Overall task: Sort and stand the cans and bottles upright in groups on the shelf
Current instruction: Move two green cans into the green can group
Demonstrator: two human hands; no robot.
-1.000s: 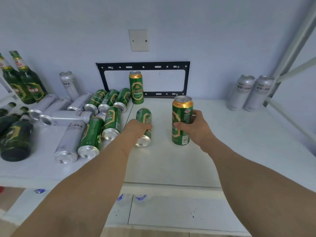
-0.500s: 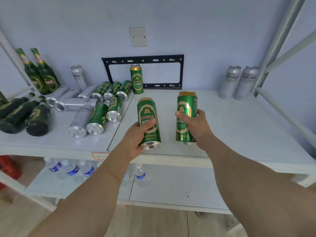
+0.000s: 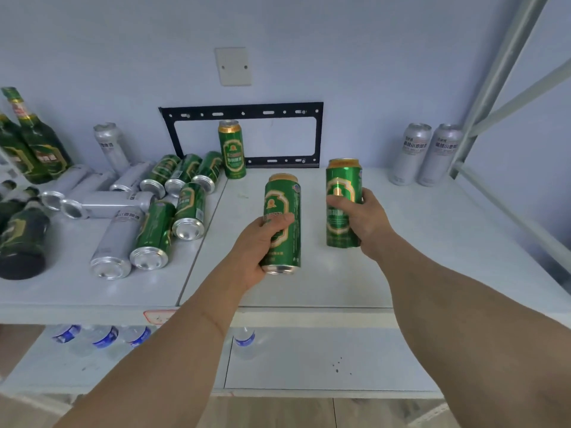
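Observation:
My left hand (image 3: 259, 248) grips a green beer can (image 3: 285, 199) upright above the white shelf (image 3: 417, 257). My right hand (image 3: 363, 220) grips a second green can (image 3: 343, 186), also upright and lifted off the shelf. One green can (image 3: 231, 149) stands by the wall at the back. Several green cans (image 3: 154, 233) and silver cans (image 3: 116, 239) lie on their sides in a pile at the left. Two silver cans (image 3: 428, 154) stand upright at the back right. Green bottles (image 3: 37, 143) stand at the far left; dark bottles (image 3: 21, 239) lie beside them.
A black metal bracket (image 3: 244, 111) is fixed to the wall behind the shelf. Grey shelf posts and braces (image 3: 500, 88) run along the right side. Water bottles (image 3: 105, 336) lie on the lower shelf. The shelf's front edge (image 3: 309, 316) is close to me.
My left hand picked the lying green can off the shelf and turned it upright. My right hand lifted its can off the shelf. Both cans moved slightly back towards the wall.

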